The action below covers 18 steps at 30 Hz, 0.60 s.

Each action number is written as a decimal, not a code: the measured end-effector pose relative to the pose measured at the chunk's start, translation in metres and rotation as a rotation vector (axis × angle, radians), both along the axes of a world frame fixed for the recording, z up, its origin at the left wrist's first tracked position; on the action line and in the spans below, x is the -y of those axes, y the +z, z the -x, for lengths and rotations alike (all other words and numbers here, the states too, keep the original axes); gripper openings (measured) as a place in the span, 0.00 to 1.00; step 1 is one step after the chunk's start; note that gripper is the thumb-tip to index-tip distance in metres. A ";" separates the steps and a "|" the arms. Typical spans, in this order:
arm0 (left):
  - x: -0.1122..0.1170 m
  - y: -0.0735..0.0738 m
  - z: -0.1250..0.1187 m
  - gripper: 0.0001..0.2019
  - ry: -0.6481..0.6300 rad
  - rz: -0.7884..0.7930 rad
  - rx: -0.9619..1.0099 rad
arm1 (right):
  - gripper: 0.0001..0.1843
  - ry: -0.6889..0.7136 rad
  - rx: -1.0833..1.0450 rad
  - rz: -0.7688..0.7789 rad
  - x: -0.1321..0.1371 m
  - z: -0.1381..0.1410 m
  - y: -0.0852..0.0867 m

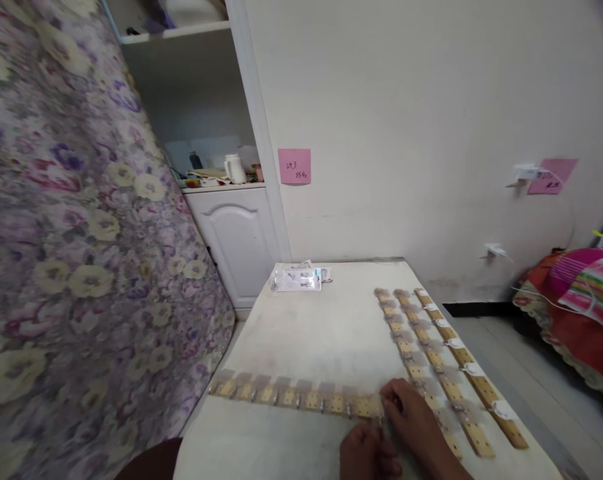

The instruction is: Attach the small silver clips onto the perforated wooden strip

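A wooden strip (312, 400) with holes, metal rings and translucent flat pieces lies crosswise near the front of the table. At its right end is my right hand (406, 410), fingers curled together beside the last ring; what they pinch is too small to tell. Just below that end, my left hand (364, 453) is closed with its fingertips pressed together, and anything in it is hidden. To the right, two similar strips (406, 348) (450, 387) run lengthwise with translucent pieces on them. Beside them lies a darker wooden strip (476, 379) carrying round white pieces.
A clear plastic packet (297, 279) lies at the far left of the white table (301, 340). A floral curtain (91, 253) hangs at left, beside a cabinet (236, 233) holding a white jug (235, 169). Pink notes (294, 166) and plugged chargers are on the wall; a bed (571, 300) stands right.
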<state>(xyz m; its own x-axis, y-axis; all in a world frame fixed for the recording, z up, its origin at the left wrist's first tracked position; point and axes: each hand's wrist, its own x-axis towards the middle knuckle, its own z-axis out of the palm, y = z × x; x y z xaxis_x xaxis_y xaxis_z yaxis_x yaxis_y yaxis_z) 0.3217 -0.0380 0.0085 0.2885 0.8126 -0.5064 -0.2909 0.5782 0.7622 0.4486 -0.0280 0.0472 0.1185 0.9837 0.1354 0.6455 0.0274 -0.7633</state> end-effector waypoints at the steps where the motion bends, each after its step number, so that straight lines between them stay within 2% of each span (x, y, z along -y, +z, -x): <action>1: 0.000 0.000 -0.001 0.18 0.003 0.013 0.014 | 0.06 -0.004 0.007 -0.002 0.000 0.000 0.001; 5: 0.000 -0.002 -0.003 0.18 0.003 0.020 0.062 | 0.07 0.013 -0.024 0.001 -0.002 0.001 0.001; 12: 0.004 0.001 0.002 0.17 -0.019 -0.022 -0.003 | 0.11 0.001 -0.108 0.014 0.007 0.005 -0.002; 15: 0.006 0.003 0.009 0.12 -0.052 -0.080 -0.109 | 0.15 0.015 -0.116 -0.047 0.018 0.003 0.000; 18: 0.007 0.004 0.019 0.07 -0.060 -0.186 -0.263 | 0.14 0.119 -0.101 -0.133 0.033 0.002 -0.002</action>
